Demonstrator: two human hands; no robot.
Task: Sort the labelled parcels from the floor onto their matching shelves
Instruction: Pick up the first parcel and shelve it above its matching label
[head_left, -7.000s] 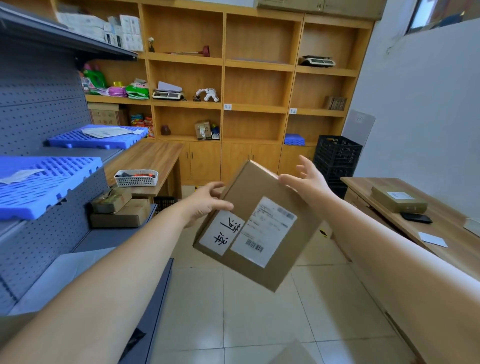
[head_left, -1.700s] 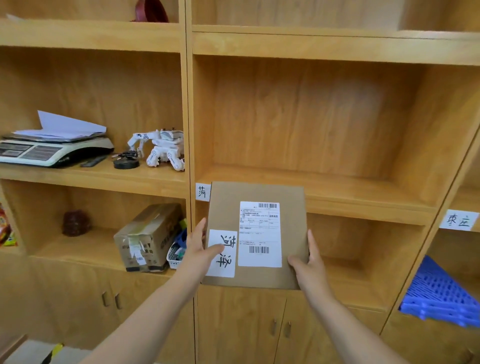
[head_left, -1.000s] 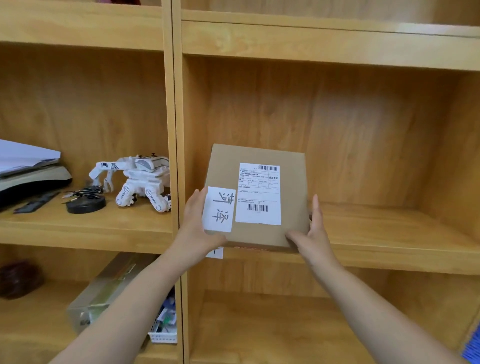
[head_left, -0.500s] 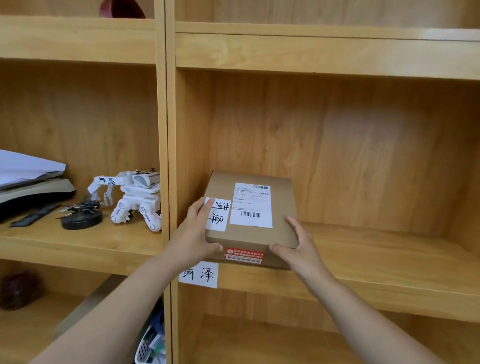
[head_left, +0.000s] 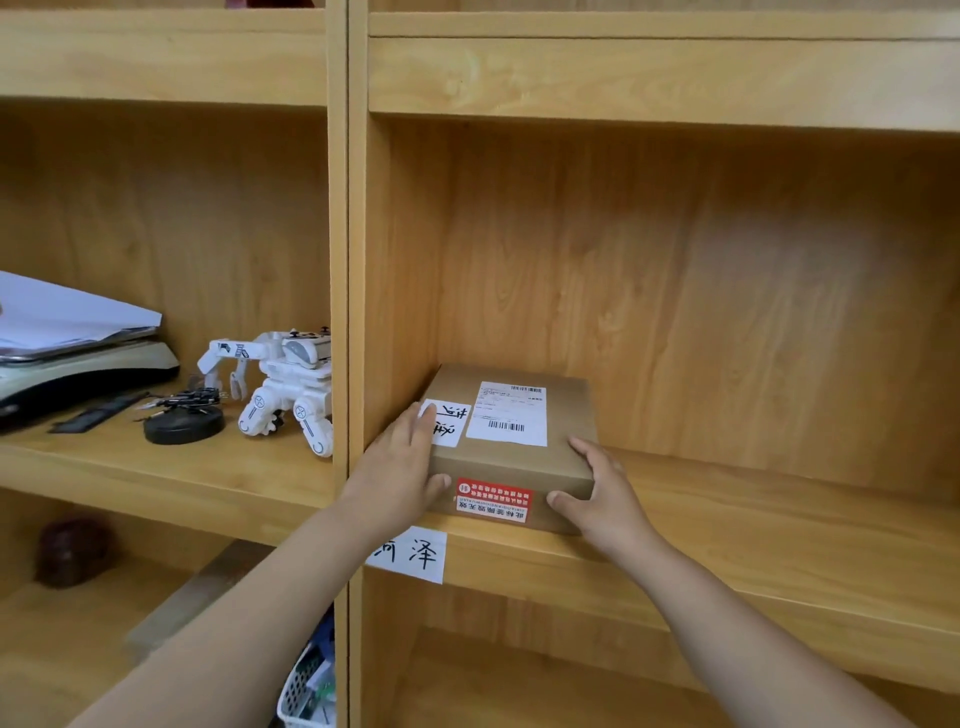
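A flat brown cardboard parcel (head_left: 566, 415) lies on the wooden shelf (head_left: 753, 525), pushed into its left corner against the upright. It carries a white shipping label, a handwritten white label on top and a red sticker on its front face. My left hand (head_left: 397, 467) grips its front left corner, fingers over the handwritten label. My right hand (head_left: 597, 493) holds the front right corner. A white handwritten shelf label (head_left: 415, 553) is stuck on the shelf's front edge just below the parcel, partly hidden by my left wrist.
The compartment to the left holds a white toy robot (head_left: 283, 387), a black round disc (head_left: 182, 423) and a scale with papers (head_left: 67, 353). A white mesh basket (head_left: 306, 691) sits on the lower shelf. The parcel's shelf stretches bare to the right.
The parcel went from being carried in the room to lying flat on the shelf, slid further back and left into the corner. Both hands stay on its front corners.
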